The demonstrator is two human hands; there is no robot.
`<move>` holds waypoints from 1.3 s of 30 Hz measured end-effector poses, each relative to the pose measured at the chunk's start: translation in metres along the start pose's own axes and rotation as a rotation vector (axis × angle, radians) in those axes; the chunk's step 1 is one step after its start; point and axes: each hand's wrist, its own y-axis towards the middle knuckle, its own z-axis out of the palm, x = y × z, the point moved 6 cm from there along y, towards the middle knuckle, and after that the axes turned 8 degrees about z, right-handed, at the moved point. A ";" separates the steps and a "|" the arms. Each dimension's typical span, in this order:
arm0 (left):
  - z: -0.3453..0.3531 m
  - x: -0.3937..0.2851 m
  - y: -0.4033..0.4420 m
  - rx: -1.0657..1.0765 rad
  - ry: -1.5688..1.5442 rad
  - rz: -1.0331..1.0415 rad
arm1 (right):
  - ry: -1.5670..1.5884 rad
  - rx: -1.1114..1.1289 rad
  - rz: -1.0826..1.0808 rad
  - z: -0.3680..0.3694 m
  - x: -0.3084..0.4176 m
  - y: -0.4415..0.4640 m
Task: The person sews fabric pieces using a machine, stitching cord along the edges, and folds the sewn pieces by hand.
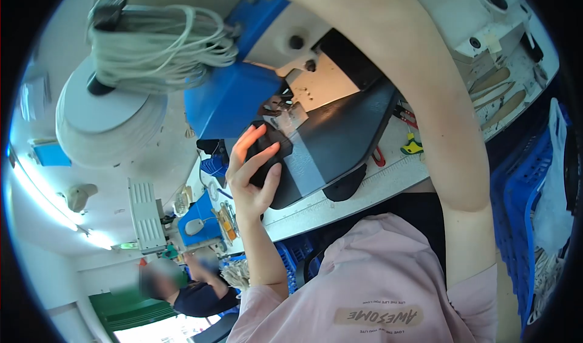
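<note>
My left hand (252,167) grips a small black piece of material (264,151), perhaps leather, with fingers and thumb bent round it. It is close beside the lit presser-foot area (282,107) of a blue and white sewing machine (234,94). Under the hand is the machine's dark, flat bed (340,133), crossed by a shiny grey strip (303,164). My right forearm reaches across the machine to the top edge, where my right hand is out of frame.
A coiled pale cable (164,48) hangs by the machine. Red-handled and yellow-green tools (412,145) lie on the white table with a ruler edge (388,179). Blue crates (516,203) stand at the right. Another person (203,297) works in the background.
</note>
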 end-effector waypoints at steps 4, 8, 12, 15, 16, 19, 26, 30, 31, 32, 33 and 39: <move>-0.001 -0.001 0.000 0.000 -0.002 0.018 | 0.000 0.094 0.021 -0.016 0.021 0.004; -0.002 -0.003 0.000 -0.006 -0.012 0.029 | 0.191 0.213 0.199 -0.011 0.011 0.005; -0.003 -0.003 0.000 0.012 0.026 0.083 | 0.211 0.214 0.172 0.000 0.003 0.006; -0.004 -0.002 -0.002 0.023 0.046 0.114 | 0.113 0.229 0.172 -0.003 0.007 0.005; -0.003 -0.002 -0.003 0.037 0.057 0.120 | 0.003 0.101 -0.018 -0.015 0.015 0.002; -0.004 0.000 0.000 0.051 0.067 0.138 | -0.211 -0.155 -0.424 -0.037 0.038 -0.022; -0.003 -0.005 0.010 0.168 0.052 0.163 | 0.057 0.564 -0.186 -0.004 0.063 -0.139; -0.003 -0.002 0.011 0.193 0.021 0.162 | -0.030 0.676 -0.220 0.012 0.061 -0.154; -0.003 -0.001 0.013 0.196 0.022 0.181 | -0.074 0.687 -0.253 0.013 0.062 -0.155; -0.002 -0.001 0.013 0.202 0.022 0.197 | -0.078 0.689 -0.251 0.014 0.062 -0.156; -0.002 0.000 0.013 0.207 0.022 0.211 | -0.091 0.711 -0.236 0.015 0.060 -0.157; -0.003 0.005 0.020 0.251 -0.033 0.217 | -0.104 0.730 -0.176 0.018 0.054 -0.158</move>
